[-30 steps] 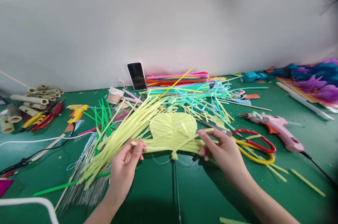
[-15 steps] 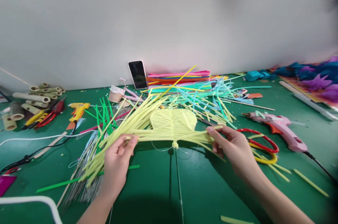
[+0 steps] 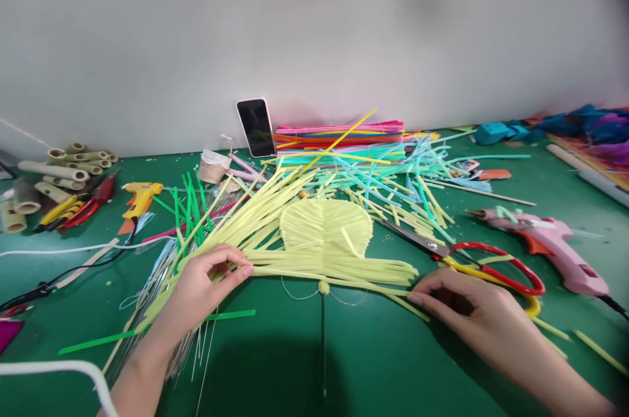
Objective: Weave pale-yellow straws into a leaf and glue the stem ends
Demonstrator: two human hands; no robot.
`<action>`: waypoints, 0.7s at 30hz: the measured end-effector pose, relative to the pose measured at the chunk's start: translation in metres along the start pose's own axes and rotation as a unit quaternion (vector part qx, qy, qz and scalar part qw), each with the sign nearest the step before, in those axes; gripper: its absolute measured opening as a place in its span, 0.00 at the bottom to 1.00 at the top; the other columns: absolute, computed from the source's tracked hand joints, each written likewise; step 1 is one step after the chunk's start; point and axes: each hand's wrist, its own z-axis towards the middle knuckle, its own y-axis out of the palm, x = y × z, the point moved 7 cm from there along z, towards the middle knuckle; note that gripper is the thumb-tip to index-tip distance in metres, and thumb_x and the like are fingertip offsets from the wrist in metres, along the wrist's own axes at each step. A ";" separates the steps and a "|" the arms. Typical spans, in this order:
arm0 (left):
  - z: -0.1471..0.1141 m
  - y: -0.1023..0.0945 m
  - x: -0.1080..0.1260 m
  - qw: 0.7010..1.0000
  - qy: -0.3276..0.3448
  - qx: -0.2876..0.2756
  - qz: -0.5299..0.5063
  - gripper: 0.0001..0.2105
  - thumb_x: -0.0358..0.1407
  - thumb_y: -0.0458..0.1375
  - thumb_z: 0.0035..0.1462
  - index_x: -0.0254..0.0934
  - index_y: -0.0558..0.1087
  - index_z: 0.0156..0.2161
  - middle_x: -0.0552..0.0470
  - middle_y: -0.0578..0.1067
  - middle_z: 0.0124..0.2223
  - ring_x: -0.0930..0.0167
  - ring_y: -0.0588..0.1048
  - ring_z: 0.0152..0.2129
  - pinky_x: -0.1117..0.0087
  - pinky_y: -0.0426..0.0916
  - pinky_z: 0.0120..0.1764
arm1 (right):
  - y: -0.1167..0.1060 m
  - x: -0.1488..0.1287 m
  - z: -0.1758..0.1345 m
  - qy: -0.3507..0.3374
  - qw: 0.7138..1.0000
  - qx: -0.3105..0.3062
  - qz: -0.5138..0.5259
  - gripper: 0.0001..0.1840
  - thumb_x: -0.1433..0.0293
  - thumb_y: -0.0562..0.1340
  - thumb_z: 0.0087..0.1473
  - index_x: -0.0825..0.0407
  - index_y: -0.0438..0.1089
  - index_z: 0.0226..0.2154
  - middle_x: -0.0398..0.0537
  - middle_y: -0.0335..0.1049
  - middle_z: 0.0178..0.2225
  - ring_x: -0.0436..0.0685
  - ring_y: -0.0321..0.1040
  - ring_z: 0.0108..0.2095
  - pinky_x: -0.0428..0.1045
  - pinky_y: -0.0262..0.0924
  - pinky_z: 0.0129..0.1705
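Observation:
A pale yellow leaf shape (image 3: 304, 227), made of pipe cleaners, lies on the table in front of me. Across its lower part runs a sideways bundle of yellow pipe cleaners (image 3: 363, 267). Below that, a small yellow knot (image 3: 323, 287) tops a straight wire stem (image 3: 324, 345). My left hand (image 3: 209, 282) pinches the left end of a yellow pipe cleaner at the bundle's front edge. With thumb and forefinger together, my right hand (image 3: 472, 305) holds that strand's right end, beside the bundle's loose tips. Red-and-yellow scissors (image 3: 506, 266) rest just beyond my right hand.
More yellow pipe cleaners (image 3: 265, 207) fan out at left, over wires. A pink glue gun (image 3: 555, 240) lies right; a yellow one (image 3: 140, 200), pliers (image 3: 98, 204) and bamboo tubes (image 3: 54, 171) lie left. A phone (image 3: 255, 128) leans on the wall by colourful bundles (image 3: 339, 135).
Both hands have lowered toward me and spread apart; the right moved farther right, off the bundle's tips. The pipe cleaners now lie lower across the leaf shape's base. The view shifted slightly.

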 end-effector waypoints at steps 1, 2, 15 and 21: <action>0.000 0.000 0.000 1.000 0.008 -0.004 0.010 0.09 0.42 0.62 0.57 0.39 0.76 0.31 0.49 0.78 0.36 0.65 0.76 0.36 0.68 0.70 0.38 | -0.001 -0.004 -0.001 -0.026 1.000 0.005 -0.007 0.17 0.52 0.61 0.56 0.46 0.76 0.29 0.47 0.78 0.31 0.57 0.73 0.28 0.49 0.67 0.28; 0.000 0.000 0.000 1.000 0.016 -0.009 0.019 0.08 0.41 0.62 0.57 0.40 0.76 0.30 0.49 0.78 0.36 0.65 0.76 0.37 0.68 0.70 0.39 | -0.003 -0.009 -0.002 -0.051 0.998 0.017 -0.014 0.16 0.54 0.61 0.57 0.45 0.76 0.29 0.47 0.78 0.31 0.58 0.74 0.29 0.49 0.67 0.29; 0.001 0.003 -0.001 0.994 0.048 -0.045 0.089 0.13 0.39 0.59 0.61 0.39 0.66 0.26 0.52 0.72 0.36 0.69 0.73 0.35 0.69 0.66 0.40 | -0.012 -0.014 -0.006 -0.116 0.988 0.025 -0.098 0.10 0.63 0.58 0.61 0.46 0.74 0.32 0.46 0.76 0.32 0.56 0.74 0.31 0.47 0.67 0.32; 0.001 0.004 -0.003 0.993 0.052 -0.055 0.087 0.13 0.38 0.59 0.61 0.38 0.67 0.26 0.53 0.72 0.36 0.70 0.73 0.35 0.70 0.65 0.41 | -0.013 -0.017 -0.007 -0.129 0.987 0.035 -0.088 0.10 0.63 0.59 0.61 0.46 0.73 0.31 0.45 0.76 0.30 0.55 0.73 0.29 0.47 0.67 0.31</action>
